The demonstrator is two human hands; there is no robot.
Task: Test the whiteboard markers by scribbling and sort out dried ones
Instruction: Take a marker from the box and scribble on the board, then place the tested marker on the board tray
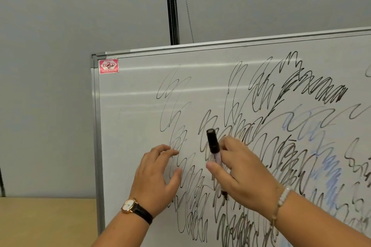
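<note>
A whiteboard [130,110] covered in black, grey and pale blue scribbles fills the right of the head view. My right hand [241,168] grips a whiteboard marker [213,146] with a black end pointing up and its tip down against the board. My left hand [156,174] hovers just left of it, fingers spread and relaxed, holding nothing. A watch sits on my left wrist and a bead bracelet on my right.
The board's grey metal frame [96,126] stands on a light wooden table [44,222] at lower left. A red sticker [108,65] marks the board's top-left corner. Grey wall and a blind cord [187,6] lie behind.
</note>
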